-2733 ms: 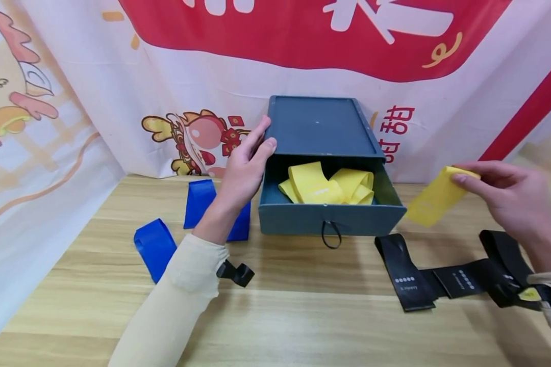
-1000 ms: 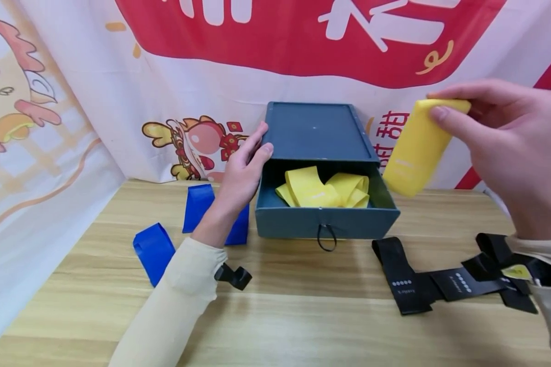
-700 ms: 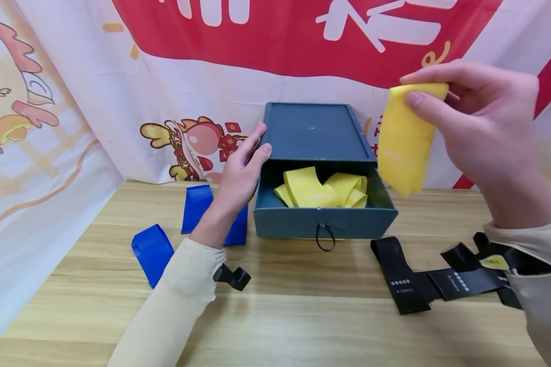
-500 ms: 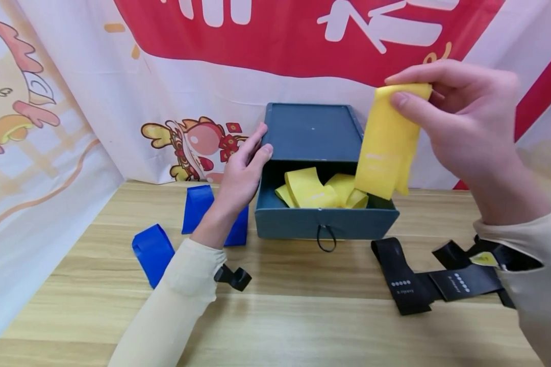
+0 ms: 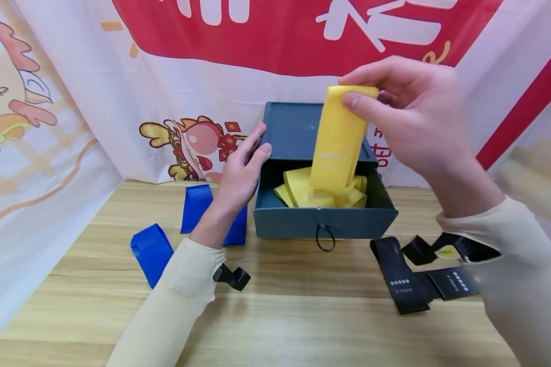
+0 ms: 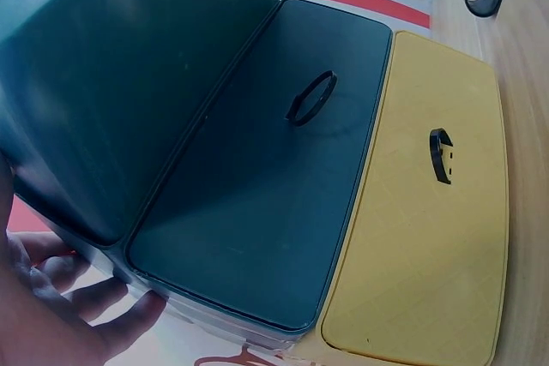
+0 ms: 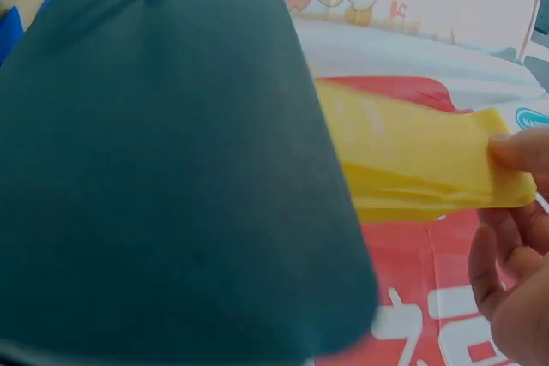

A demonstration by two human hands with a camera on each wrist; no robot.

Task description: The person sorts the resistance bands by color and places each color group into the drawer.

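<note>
My right hand (image 5: pixel 418 109) pinches the top end of a folded yellow resistance band (image 5: pixel 337 135) between thumb and fingers. The band hangs down over the pulled-out top drawer (image 5: pixel 303 224), its lower end overlapping several yellow bands (image 5: pixel 298 186) lying inside. In the right wrist view, the drawer front (image 7: pixel 171 152) hides part of the held band (image 7: pixel 412 152). With fingers extended, my left hand (image 5: pixel 241 173) rests against the left side of the dark teal drawer unit (image 5: pixel 286 130). In the left wrist view its fingertips (image 6: pixel 141 319) touch the unit's side.
Below the pulled-out drawer are a closed teal drawer (image 6: pixel 257 169) and a yellow one (image 6: pixel 412 237), with black loop pulls. Blue bands (image 5: pixel 152 255) lie left on the wooden table (image 5: pixel 303 326). Black bands (image 5: pixel 401 278) lie right. A printed curtain (image 5: pixel 202 81) hangs behind.
The right hand has lifted the yellow band from beside the drawer unit on the right, then carried it left over the drawer. My left hand has stayed at the unit's side.
</note>
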